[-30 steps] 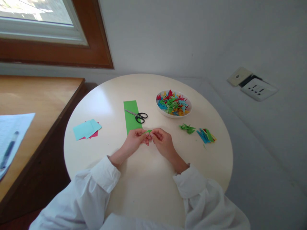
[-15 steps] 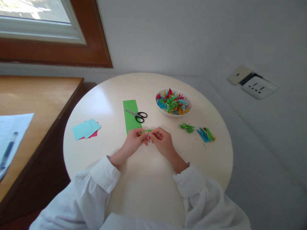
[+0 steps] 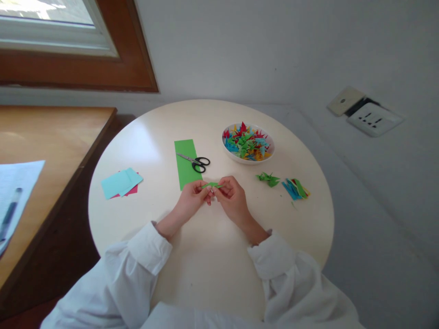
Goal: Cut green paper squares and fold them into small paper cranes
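Between my fingertips is a small folded piece of green paper [image 3: 213,185], above the middle of the table. My left hand [image 3: 193,195] pinches its left side, and my right hand [image 3: 233,197] pinches its right side. Fingers hide much of the fold, so its exact shape is unclear. Just beyond my left hand lies a green paper strip [image 3: 187,171], with black-handled scissors [image 3: 199,164] resting across it, closed. Right of my right hand are green folded paper cranes [image 3: 268,179], close together on the tabletop.
A white bowl [image 3: 236,158] full of colourful paper cranes stands at the back. At right lies a pile of coloured paper strips [image 3: 295,189]. Light blue and red paper squares [image 3: 121,183] overlap at left. A wooden desk [image 3: 68,137] holds a written sheet [image 3: 25,176] and a pen [image 3: 11,214].
My right fingers have shifted up and opened slightly around the green paper, so more of it shows between the hands. The view has tilted slightly; the other things stay in place.
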Tool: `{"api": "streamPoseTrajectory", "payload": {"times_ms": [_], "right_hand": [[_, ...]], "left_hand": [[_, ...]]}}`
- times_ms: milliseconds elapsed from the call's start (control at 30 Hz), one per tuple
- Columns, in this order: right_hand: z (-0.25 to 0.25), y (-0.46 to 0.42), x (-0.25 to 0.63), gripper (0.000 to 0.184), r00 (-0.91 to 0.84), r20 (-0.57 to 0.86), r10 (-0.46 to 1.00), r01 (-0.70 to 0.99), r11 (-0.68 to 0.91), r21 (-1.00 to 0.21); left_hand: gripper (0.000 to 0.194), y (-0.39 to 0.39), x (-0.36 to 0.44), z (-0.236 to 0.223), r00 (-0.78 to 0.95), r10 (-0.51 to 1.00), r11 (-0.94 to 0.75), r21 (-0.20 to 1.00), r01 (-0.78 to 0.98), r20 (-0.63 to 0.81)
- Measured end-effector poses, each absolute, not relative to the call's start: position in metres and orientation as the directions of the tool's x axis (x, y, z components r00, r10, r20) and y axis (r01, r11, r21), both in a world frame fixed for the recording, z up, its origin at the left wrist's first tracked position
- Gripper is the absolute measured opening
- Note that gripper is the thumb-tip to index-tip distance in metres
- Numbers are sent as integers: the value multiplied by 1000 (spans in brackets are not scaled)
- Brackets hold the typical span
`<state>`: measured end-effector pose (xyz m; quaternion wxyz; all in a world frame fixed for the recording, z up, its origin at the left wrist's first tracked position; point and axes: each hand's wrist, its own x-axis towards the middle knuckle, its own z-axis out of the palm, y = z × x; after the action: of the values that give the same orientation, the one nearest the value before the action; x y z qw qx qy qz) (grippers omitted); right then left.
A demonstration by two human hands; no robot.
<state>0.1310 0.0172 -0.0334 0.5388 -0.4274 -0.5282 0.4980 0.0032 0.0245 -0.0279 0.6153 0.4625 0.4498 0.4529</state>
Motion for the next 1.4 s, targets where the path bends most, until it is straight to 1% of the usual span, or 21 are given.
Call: {"api": "streamPoseTrajectory", "payload": {"times_ms": [67, 200, 400, 567, 633, 733, 800, 867, 1000, 1067, 1133, 1200, 1400], "right_hand": [[-33, 17, 131, 20, -62, 160, 985, -105, 153, -983], [-33, 17, 132, 18, -93, 178, 980, -99, 169, -981], [-31, 20, 135, 17, -136, 145, 980, -98, 133, -986], [-31, 25, 141, 23, -161, 125, 979, -139, 103, -985], [-32, 26, 142, 27, -142, 126, 982, -112, 111, -988], [-35, 26, 142, 32, -105, 132, 986, -26, 130, -991], [-38, 27, 142, 27, -88, 141, 986, 30, 144, -989], [-39, 27, 142, 20, -72, 139, 988, 50, 142, -989], [-36, 27, 139, 16, -13, 90, 996, -28, 90, -996], [-34, 28, 137, 15, 32, 70, 997, -81, 72, -994], [-31, 27, 134, 16, 72, 59, 996, -121, 67, -990], [-29, 26, 131, 16, 97, 49, 994, -150, 63, -987], [-29, 23, 126, 14, 117, -2, 993, -229, 25, -973]], "left_hand": [[27, 24, 3, -28, 184, 973, 163, 977, -139, -136], [28, 24, 3, -28, 197, 970, 167, 978, -128, -140], [31, 26, 1, -26, 203, 970, 167, 974, -155, -134], [30, 28, -3, -31, 189, 973, 159, 977, -140, -131], [30, 29, -4, -34, 195, 971, 164, 977, -139, -136], [31, 30, -4, -36, 248, 957, 192, 969, -156, -150], [32, 29, -3, -35, 286, 943, 219, 963, -159, -168], [31, 28, -3, -33, 306, 936, 232, 959, -163, -175], [25, 26, -3, -25, 320, 935, 223, 954, -202, -151], [27, 25, -2, -21, 320, 934, 243, 939, -244, -158], [27, 23, 0, -18, 299, 938, 268, 914, -304, -176], [22, 22, 2, -18, 269, 946, 269, 899, -346, -180], [17, 21, 8, -20, 163, 977, 182, 927, -327, -135]]}}
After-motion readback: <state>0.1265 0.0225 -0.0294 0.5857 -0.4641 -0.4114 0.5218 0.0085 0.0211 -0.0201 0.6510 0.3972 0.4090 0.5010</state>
